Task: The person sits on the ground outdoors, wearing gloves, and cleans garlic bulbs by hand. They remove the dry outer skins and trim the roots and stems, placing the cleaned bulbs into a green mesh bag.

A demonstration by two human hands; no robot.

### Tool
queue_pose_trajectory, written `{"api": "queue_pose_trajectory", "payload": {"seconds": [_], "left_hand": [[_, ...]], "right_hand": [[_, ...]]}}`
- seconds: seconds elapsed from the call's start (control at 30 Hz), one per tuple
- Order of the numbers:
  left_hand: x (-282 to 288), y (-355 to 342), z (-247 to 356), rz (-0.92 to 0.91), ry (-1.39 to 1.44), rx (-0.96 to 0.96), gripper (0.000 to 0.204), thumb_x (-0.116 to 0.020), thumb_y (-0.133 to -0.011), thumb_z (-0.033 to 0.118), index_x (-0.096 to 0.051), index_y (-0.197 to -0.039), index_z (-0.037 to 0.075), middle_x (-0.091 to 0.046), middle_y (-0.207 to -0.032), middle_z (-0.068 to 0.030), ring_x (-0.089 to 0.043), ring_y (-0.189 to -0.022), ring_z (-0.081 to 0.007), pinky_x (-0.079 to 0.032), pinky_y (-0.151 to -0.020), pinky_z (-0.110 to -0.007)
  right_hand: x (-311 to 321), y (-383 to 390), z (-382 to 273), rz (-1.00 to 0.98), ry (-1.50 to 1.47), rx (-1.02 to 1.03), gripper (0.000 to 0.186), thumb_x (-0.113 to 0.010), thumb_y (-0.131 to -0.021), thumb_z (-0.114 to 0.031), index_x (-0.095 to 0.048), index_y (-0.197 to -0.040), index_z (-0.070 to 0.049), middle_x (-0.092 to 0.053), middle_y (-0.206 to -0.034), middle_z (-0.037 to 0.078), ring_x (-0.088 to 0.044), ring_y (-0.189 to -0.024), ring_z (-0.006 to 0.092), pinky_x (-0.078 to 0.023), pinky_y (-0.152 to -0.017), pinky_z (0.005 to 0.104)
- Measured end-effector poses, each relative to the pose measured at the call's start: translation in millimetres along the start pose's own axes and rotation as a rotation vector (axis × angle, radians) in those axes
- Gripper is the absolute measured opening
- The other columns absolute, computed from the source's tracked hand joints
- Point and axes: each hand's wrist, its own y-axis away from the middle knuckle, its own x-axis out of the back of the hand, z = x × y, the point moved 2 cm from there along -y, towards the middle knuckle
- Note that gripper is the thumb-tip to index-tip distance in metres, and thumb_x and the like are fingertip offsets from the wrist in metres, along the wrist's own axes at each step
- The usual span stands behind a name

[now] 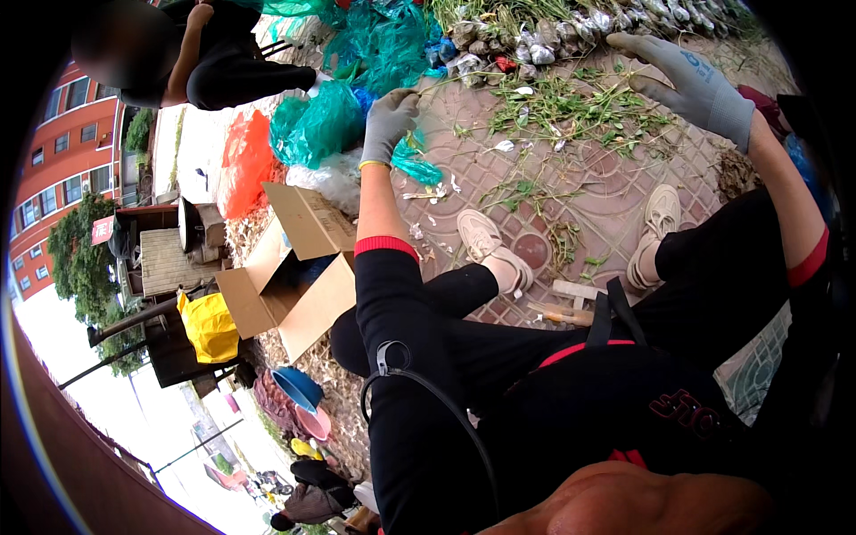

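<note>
My left hand, in a grey glove, is raised beside a heap of green plastic bags. Its fingers are curled together; what they hold, if anything, I cannot make out. At the upper right my right hand, gloved in grey too, has its thumb and fingers apart and nothing in them. Between and beyond the hands, loose green stems and leaves lie scattered on the patterned paving. A row of plant bundles, their lower ends wrapped in plastic, runs along the far side, nearest my right hand.
An open cardboard box stands left of my left forearm, near an orange-red bag. Farther left are a yellow bag and a blue basin. Another person sits at the upper left. A small wooden piece lies between my legs.
</note>
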Motion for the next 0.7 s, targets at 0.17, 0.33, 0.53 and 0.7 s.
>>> {"api": "queue_pose_trajectory", "payload": {"seconds": [0.17,0.33,0.53,0.7], "left_hand": [[-56.7,33.1,94.3,-0.215,0.027,-0.28,0.019,-0.062,-0.09,0.016,-0.066,-0.103,0.003,-0.057,-0.072,0.0013,-0.05,-0.062,-0.0039,-0.042,-0.053,-0.019],[-99.9,56.1,140.5,-0.128,-0.012,-0.681,0.017,-0.063,-0.09,0.014,-0.067,-0.103,0.005,-0.063,-0.076,-0.0005,-0.056,-0.066,-0.0054,-0.046,-0.058,-0.021],[-90.5,54.5,104.2,0.034,-0.639,-0.748,0.024,-0.066,-0.086,0.024,-0.068,-0.102,0.006,-0.069,-0.08,-0.0045,-0.062,-0.065,-0.011,-0.049,-0.06,-0.025],[-47.5,12.3,-44.8,-0.105,-0.465,-0.124,0.03,-0.061,-0.087,0.026,-0.066,-0.107,0.004,-0.067,-0.077,-0.0062,-0.061,-0.061,-0.012,-0.048,-0.056,-0.026]], "right_hand": [[-22.1,-21.4,-7.9,0.125,-0.084,0.0,0.053,-0.047,-0.097,-0.035,-0.033,-0.142,-0.01,-0.04,-0.141,0.016,-0.041,-0.129,0.0303,-0.033,-0.108,0.04],[-41.6,-17.1,-20.8,-0.13,-0.348,-0.118,0.045,-0.047,-0.098,-0.031,-0.041,-0.134,-0.004,-0.051,-0.103,0.011,-0.053,-0.09,0.0178,-0.046,-0.08,0.0303],[6.2,-17.6,-40.5,-0.397,-1.062,-0.301,0.029,-0.046,-0.099,-0.025,-0.059,-0.11,-0.001,-0.049,-0.064,-0.002,-0.051,-0.058,0.0054,-0.043,-0.054,0.0231],[32.7,-7.6,-4.4,0.229,-1.454,-0.459,0.035,-0.036,-0.101,-0.027,-0.056,-0.109,0.0,-0.049,-0.062,-0.001,-0.048,-0.053,0.0101,-0.048,-0.06,0.028]]}}
